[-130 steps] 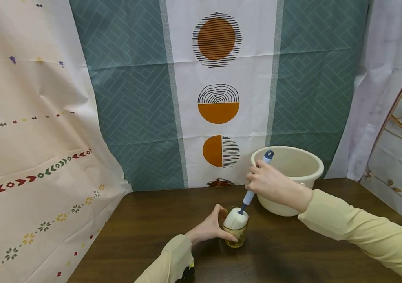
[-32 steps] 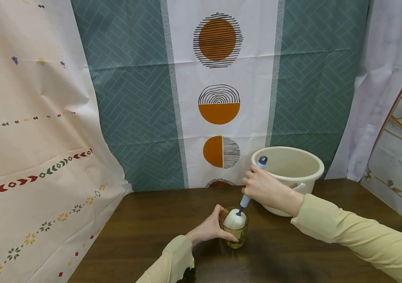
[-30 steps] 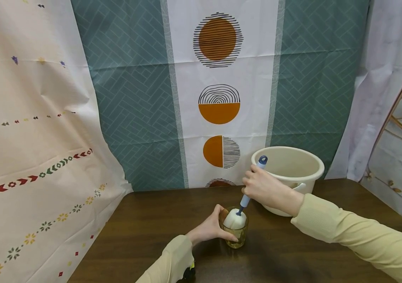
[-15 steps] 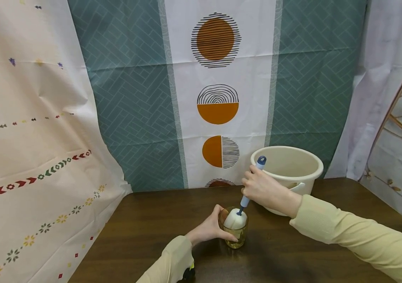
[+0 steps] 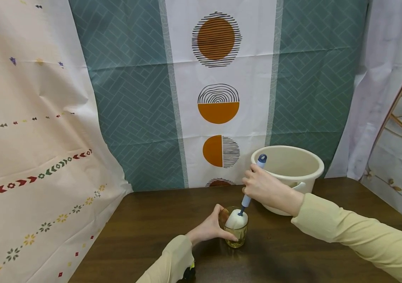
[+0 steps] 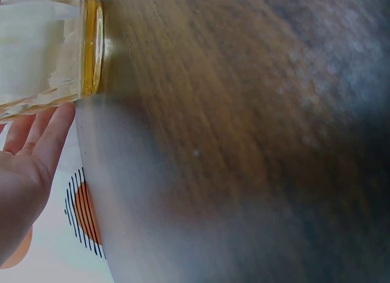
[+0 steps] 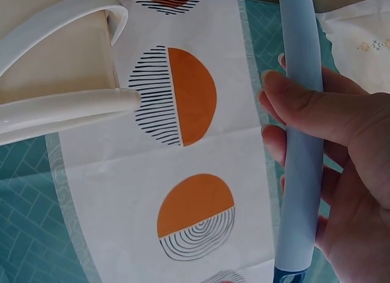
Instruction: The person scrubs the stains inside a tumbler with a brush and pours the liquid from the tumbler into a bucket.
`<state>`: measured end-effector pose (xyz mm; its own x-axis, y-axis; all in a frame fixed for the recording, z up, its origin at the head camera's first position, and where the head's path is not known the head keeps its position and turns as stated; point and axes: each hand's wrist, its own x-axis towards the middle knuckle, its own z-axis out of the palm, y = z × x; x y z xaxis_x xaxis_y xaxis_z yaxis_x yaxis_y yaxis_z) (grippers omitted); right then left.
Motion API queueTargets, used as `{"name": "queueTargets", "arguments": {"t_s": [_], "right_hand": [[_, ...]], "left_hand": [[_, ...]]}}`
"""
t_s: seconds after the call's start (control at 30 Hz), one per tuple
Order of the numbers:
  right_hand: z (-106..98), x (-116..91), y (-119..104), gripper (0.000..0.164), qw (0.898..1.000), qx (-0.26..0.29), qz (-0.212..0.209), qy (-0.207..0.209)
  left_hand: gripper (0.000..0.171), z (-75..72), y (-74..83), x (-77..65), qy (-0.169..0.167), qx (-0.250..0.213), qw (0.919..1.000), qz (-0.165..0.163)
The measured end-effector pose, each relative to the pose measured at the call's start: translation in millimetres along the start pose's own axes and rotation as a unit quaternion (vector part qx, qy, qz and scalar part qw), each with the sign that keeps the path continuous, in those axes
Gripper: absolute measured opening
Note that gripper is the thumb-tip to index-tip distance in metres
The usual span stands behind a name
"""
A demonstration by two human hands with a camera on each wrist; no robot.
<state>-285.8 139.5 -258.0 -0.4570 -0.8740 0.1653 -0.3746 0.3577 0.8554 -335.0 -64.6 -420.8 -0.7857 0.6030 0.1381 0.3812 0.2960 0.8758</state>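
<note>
An amber glass (image 5: 236, 238) stands upright on the brown table, gripped round its side by my left hand (image 5: 211, 227). In the left wrist view the fingers of that hand (image 6: 36, 155) lie against the wall of the glass (image 6: 91, 48). My right hand (image 5: 266, 186) holds the light-blue handle of a cup-cleaning sponge brush (image 5: 246, 201), tilted to the right. Its white sponge head (image 5: 236, 220) sits partly inside the glass, the lower part seen only through the glass. The right wrist view has the fingers and thumb curled round the handle (image 7: 303, 161).
A cream bucket (image 5: 310, 182) with a white carrying handle stands behind the right hand, at the back right of the table (image 5: 158, 220). Patterned cloths (image 5: 134, 98) hang behind and at both sides. A black item (image 5: 188, 273) shows by the left sleeve.
The brush has sunk deeper into the glass since the earliest frame, the right hand lowering with it. Within the last half second the sponge has shifted slightly right. The left hand stays put.
</note>
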Motion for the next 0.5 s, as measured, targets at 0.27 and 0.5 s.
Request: {"name": "queueTargets", "arguments": {"t_s": [0.27,0.5], "right_hand": [[-0.1,0.1,2.1,0.011,1.000,0.000,-0.013,0.009],[0.0,0.9,2.7,0.010,1.000,0.006,-0.018,0.020]], "left_hand": [[0.066,-0.1,-0.2,0.2,0.003,0.003,1.0000,0.002],[0.066,-0.7,-0.4,-0.3,0.001,0.001,1.0000,-0.001]]}}
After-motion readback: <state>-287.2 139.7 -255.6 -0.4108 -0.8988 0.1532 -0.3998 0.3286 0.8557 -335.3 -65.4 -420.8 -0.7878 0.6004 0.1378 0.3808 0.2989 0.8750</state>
